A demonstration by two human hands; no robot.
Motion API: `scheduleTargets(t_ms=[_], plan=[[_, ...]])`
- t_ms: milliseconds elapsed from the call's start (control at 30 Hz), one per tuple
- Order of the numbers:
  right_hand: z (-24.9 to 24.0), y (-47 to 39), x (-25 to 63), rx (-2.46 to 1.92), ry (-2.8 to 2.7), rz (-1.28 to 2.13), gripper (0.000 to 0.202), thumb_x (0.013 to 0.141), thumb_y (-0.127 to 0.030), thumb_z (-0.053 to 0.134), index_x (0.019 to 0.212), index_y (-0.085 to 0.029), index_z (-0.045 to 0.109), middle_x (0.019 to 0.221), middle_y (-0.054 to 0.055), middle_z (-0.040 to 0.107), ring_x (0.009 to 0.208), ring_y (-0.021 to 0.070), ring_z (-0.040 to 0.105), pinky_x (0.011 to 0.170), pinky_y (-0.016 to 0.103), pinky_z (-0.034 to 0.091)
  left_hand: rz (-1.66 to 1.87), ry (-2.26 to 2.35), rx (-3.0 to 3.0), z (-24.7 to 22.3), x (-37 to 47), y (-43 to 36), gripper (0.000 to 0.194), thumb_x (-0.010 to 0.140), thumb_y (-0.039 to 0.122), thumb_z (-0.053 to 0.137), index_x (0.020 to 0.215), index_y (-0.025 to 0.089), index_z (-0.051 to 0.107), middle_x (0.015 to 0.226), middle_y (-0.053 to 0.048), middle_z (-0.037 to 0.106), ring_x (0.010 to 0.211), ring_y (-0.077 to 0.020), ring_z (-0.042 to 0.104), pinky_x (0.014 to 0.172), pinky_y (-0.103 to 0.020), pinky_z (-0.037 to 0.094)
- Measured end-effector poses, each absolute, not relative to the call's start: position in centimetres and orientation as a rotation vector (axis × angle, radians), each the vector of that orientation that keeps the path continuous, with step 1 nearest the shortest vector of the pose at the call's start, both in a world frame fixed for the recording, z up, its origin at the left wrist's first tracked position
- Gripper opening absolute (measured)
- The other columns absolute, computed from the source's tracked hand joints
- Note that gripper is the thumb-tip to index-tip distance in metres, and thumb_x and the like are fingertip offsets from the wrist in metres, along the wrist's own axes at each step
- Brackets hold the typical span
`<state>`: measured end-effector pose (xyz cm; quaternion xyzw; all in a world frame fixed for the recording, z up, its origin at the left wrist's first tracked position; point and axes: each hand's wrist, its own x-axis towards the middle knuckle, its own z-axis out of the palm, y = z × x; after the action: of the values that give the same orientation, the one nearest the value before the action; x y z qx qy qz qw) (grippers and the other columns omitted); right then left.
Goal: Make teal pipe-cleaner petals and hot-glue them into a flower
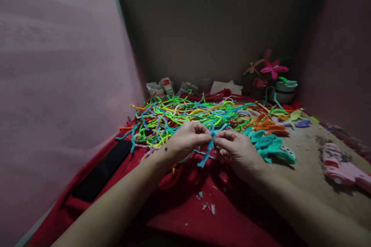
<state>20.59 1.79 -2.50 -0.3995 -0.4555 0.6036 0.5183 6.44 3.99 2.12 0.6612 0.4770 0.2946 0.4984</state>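
Between my two hands is a light blue pipe cleaner [206, 157], looped at the top with its lower end hanging down. My left hand [191, 136] pinches it from the left with thumb and forefinger. From the right, my right hand [236, 146] closes its fingertips on the same piece, almost touching the left fingertips. Just behind the hands spreads a large tangled heap of pipe cleaners [179, 110] in many colours. Beside my right hand lie teal fuzzy petal shapes [268, 144], with orange petal shapes [268, 124] behind them.
A black phone [102, 171] lies at the left on the red cloth [179, 212]. At the right rests a pink glue gun [339, 166]. A pot [285, 90] and a pink flower [274, 69] stand at the back right. Small scraps [213, 209] lie in front.
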Motion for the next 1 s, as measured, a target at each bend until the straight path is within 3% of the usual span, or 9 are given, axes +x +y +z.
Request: scheduleTargets(t_ms=[167, 367, 600, 733, 900, 1000], plan=[[-3.0, 1.9, 20.5, -0.944, -1.054, 1.492, 0.009, 0.061, -0.02, 0.059, 0.068, -0.015, 0.055, 0.049, -0.004, 0.053, 0.038, 0.0074, 0.043, 0.039, 0.021, 0.031, 0.727, 1.162, 1.549, 1.8, 6.7, 4.0, 0.0, 0.056, 0.015, 0.054, 0.056, 0.015, 0.055, 0.047, 0.004, 0.051, 0.044, -0.0076, 0.044, 0.048, -0.022, 0.034], [-3.0, 2.1, 20.5, -0.856, -0.926, 1.618, 0.007, 0.06, -0.014, 0.058, 0.064, -0.018, 0.053, 0.048, -0.004, 0.052, 0.041, 0.0082, 0.043, 0.038, 0.021, 0.031, 0.7, 1.173, 1.638, 1.4, 6.1, 4.5, 0.008, 0.057, 0.013, 0.05, 0.063, 0.016, 0.055, 0.051, 0.004, 0.05, 0.044, -0.0071, 0.042, 0.047, -0.021, 0.033], [-3.4, 1.9, 20.3, -0.929, -0.933, 1.623, 0.014, 0.061, -0.02, 0.064, 0.071, -0.019, 0.054, 0.05, -0.005, 0.052, 0.041, 0.0093, 0.045, 0.039, 0.022, 0.032, 0.757, 1.235, 1.917, 0.2, 5.8, 4.1, 0.006, 0.063, 0.019, 0.05, 0.063, 0.016, 0.055, 0.056, 0.002, 0.049, 0.05, -0.0082, 0.04, 0.047, -0.021, 0.031], [-3.7, 1.8, 20.2, -0.922, -0.94, 1.662, 0.018, 0.063, -0.023, 0.066, 0.075, -0.018, 0.054, 0.058, -0.003, 0.055, 0.045, 0.0093, 0.047, 0.041, 0.021, 0.035, 0.834, 1.336, 2.026, 1.9, 3.3, 4.3, 0.008, 0.064, 0.016, 0.048, 0.065, 0.017, 0.056, 0.056, 0.002, 0.05, 0.05, -0.0084, 0.042, 0.048, -0.021, 0.033], [-3.9, 1.6, 20.2, -0.935, -0.971, 1.71, 0.016, 0.066, -0.026, 0.065, 0.073, -0.017, 0.054, 0.057, -0.003, 0.054, 0.043, 0.0078, 0.046, 0.039, 0.02, 0.034, 1.052, 1.942, 2.269, 6.3, -5.8, 7.0, 0.018, 0.067, 0.019, 0.051, 0.077, 0.018, 0.065, 0.077, -0.003, 0.065, 0.071, -0.0162, 0.056, 0.068, -0.026, 0.04], [-4.2, 1.3, 20.0, -0.947, -1.032, 1.706, 0.015, 0.069, -0.027, 0.063, 0.074, -0.017, 0.053, 0.052, -0.004, 0.053, 0.038, 0.0065, 0.043, 0.036, 0.018, 0.03, 0.74, 2.412, 2.233, 7.4, -11.5, 9.2, 0.018, 0.065, 0.019, 0.053, 0.074, 0.021, 0.068, 0.073, -0.005, 0.067, 0.078, -0.0229, 0.058, 0.068, -0.028, 0.039]])
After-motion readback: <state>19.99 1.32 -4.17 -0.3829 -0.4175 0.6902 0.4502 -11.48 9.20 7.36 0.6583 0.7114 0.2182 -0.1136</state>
